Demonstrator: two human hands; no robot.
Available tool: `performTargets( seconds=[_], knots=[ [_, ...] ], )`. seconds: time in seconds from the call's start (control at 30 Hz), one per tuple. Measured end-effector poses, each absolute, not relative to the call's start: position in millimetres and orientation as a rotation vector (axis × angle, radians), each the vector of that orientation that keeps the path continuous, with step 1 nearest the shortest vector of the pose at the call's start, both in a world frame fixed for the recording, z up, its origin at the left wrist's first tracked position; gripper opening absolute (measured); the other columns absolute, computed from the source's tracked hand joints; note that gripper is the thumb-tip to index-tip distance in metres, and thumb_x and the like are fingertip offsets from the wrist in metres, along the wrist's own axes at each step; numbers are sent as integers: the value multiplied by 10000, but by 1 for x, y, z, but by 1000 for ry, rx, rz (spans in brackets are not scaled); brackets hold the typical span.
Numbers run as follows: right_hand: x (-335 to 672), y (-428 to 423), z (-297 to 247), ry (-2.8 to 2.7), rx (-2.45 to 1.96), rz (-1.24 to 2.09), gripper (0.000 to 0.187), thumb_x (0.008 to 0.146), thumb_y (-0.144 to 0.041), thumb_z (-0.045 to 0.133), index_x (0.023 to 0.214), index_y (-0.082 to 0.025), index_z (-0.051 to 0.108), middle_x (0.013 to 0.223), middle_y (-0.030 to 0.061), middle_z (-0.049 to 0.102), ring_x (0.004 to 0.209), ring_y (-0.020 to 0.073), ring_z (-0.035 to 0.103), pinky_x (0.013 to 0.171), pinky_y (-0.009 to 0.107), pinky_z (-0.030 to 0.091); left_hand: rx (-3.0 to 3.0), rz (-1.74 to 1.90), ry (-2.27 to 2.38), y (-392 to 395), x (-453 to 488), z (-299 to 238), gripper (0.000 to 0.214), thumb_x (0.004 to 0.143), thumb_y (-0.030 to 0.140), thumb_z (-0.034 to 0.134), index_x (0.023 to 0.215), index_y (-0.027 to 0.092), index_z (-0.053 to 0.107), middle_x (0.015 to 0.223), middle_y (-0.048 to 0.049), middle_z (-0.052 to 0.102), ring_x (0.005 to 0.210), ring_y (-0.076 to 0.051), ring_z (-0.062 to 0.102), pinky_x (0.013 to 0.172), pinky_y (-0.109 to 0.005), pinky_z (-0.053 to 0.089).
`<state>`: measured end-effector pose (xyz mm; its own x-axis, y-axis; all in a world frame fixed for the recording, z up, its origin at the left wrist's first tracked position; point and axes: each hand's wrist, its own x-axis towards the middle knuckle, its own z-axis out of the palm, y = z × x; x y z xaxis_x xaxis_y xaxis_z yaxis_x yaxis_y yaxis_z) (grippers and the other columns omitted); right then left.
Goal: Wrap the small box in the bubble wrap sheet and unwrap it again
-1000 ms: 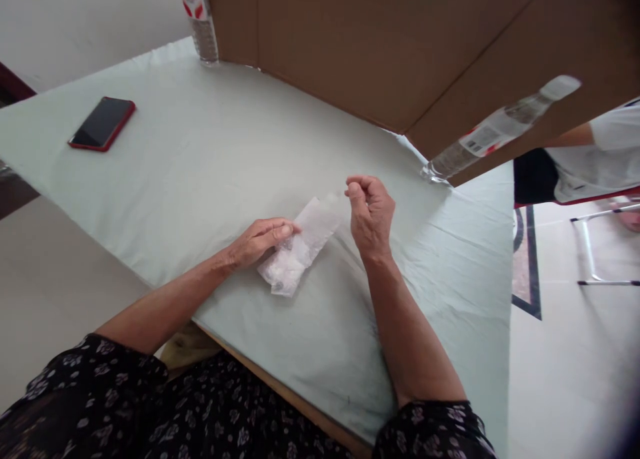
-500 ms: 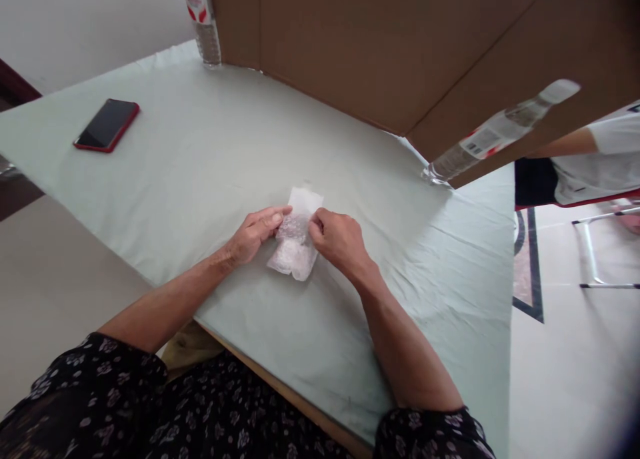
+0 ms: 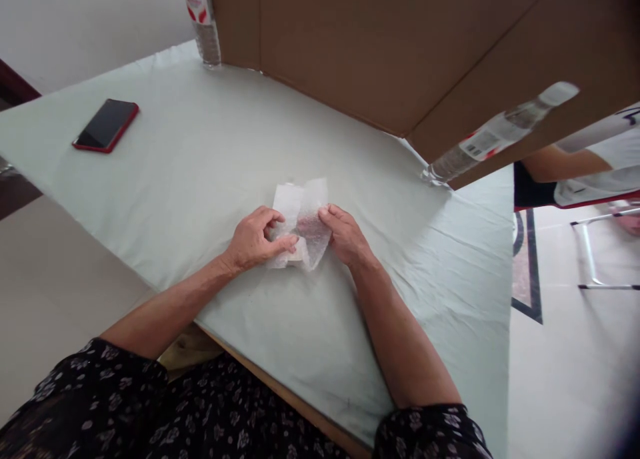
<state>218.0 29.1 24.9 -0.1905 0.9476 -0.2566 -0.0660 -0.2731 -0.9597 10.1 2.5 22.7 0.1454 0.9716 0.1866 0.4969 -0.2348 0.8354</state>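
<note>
A sheet of bubble wrap (image 3: 316, 235), white and see-through, lies partly unfolded on the cloth in front of me. Its right flap stands raised, and my right hand (image 3: 346, 233) pinches that flap's edge between thumb and fingers. On the left side, my left hand (image 3: 257, 239) rests over the wrap with thumb and fingers spread apart, the thumb touching a fold near the middle. Something pale, perhaps a small wrapped item, shows under the thumb; its kind cannot be made out.
A pale green cloth covers the table (image 3: 240, 145). At the left lies a phone (image 3: 106, 125) in a red case. A brown cardboard screen (image 3: 340, 52) stands behind, with a water bottle (image 3: 203, 25) and another bottle (image 3: 490, 139) against it. A person's arm (image 3: 565, 162) shows at right.
The right flap of the bubble wrap has been lifted and opened out to the right. My left thumb has moved onto the wrap, with the fingers spreading.
</note>
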Motion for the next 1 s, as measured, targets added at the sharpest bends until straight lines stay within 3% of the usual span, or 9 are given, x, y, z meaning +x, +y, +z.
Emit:
performTargets(
  seconds=[0.17,0.3,0.4,0.5,0.6,0.7,0.83,0.9,1.0],
  knots=[
    [220,30,21,-1092,-1262,1489,463,698,-669,724,791,-253,542,731,19,708,694,225,696,616,360,565,1629,891,1368,6,6,25,193,718,356,639,810,187,639,645,39,536,563,-110,457,569,-261,396],
    [232,38,12,-1115,-1353,1287,340,762,-556,675,749,-247,532,700,8,674,636,187,645,563,328,533,1402,1049,1461,15,-4,23,106,692,260,556,736,178,606,612,43,504,551,-106,441,550,-250,381],
    [241,44,8,-1114,-1421,1055,219,775,-431,644,812,-229,568,741,5,665,665,166,628,574,304,513,1354,1115,1588,22,-12,21,170,674,212,556,830,174,609,664,33,550,586,-116,485,588,-259,413],
    [246,43,15,-1142,-1389,775,209,781,-362,627,929,-214,625,943,41,714,847,173,664,699,319,535,1455,1095,1688,25,-18,23,310,687,185,559,990,176,624,714,24,586,619,-132,524,634,-284,454],
    [246,35,36,-1314,-1309,720,202,832,-366,631,964,-218,668,1029,49,737,946,178,671,824,348,536,1662,1260,1742,18,-18,28,373,728,184,554,1094,199,621,839,-10,640,737,-166,597,725,-322,515],
    [241,23,56,-1629,-1279,904,294,850,-442,666,1044,-222,686,1056,58,747,919,189,687,813,358,540,2028,1462,1497,7,-14,33,360,788,223,561,1142,204,627,1006,-64,690,992,-231,649,931,-398,536],
    [234,11,65,-1925,-1406,829,459,800,-396,738,1212,-213,651,1063,73,759,900,213,684,820,380,531,2212,1283,1119,-1,-8,31,442,858,277,554,1287,183,603,1311,-131,663,1263,-288,598,1102,-464,470],
    [233,6,67,-1965,-1387,775,382,850,-300,667,1220,-205,650,968,51,763,863,194,677,810,357,520,2113,1167,1095,1,-9,30,481,883,318,571,1344,180,579,1332,-140,660,1211,-284,639,1062,-455,502],
    [236,-8,73,-2033,-1198,915,292,912,-240,570,1181,-203,676,915,34,755,854,163,677,765,296,512,1828,1105,1008,5,-19,34,464,930,399,570,1328,163,591,1064,-107,745,843,-205,722,819,-363,586]
  ],
)
